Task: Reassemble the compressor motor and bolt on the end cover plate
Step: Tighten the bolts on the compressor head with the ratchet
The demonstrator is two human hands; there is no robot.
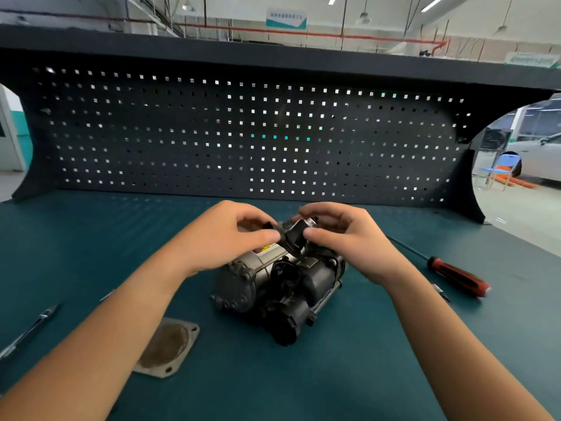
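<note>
On the teal bench (303,375), the motor (273,284) lies on its side at the middle, its grey round end toward the left and its dark housings toward the camera. Above its far end, both hands meet on a small black part (293,235). The left hand (224,238) pinches the part's left edge between thumb and curled fingers. The right hand (349,238) pinches its right side the same way. The part sits tilted, just over the top of the motor; whether it touches the motor I cannot tell.

The cover plate (168,347) lies flat on the bench, near the motor's front left and apart from it, partly hidden under the left forearm. A screwdriver (455,276) with a red and black handle lies to the right, well apart from the motor. A thin metal tool (33,326) lies at the far left. A pegboard (243,132) stands behind the bench.
</note>
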